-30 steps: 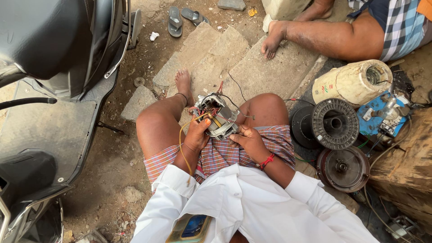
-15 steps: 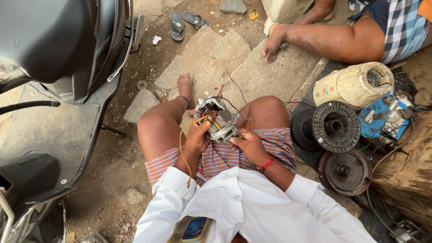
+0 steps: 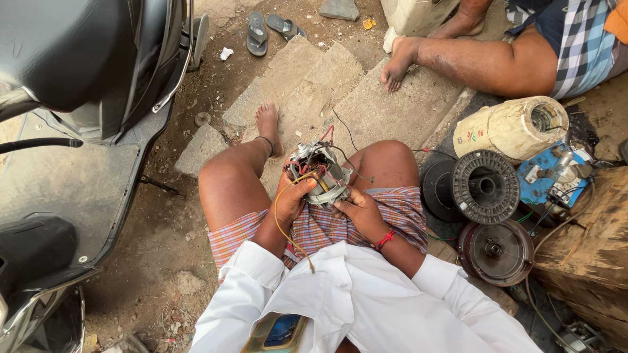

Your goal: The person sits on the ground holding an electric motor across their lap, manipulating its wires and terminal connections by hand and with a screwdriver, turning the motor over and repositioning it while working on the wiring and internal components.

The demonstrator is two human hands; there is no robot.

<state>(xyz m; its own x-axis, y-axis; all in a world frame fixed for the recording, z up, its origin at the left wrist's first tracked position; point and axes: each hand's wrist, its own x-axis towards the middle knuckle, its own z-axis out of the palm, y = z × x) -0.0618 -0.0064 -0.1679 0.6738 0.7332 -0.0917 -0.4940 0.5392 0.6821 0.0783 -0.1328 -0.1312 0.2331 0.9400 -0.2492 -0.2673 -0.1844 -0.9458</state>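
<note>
scooter at 9 o'clock | cream appliance housing and black wire spool at 3 o'clock | small motor above my lap, centre | my left hand grip closed on motor's left side | my right hand grip closed on its right | yellow wire hangs toward 6 o'clock

A small red-and-green label marks the cream cylindrical housing lying at right.

scooter, sandals, wire spool
</note>
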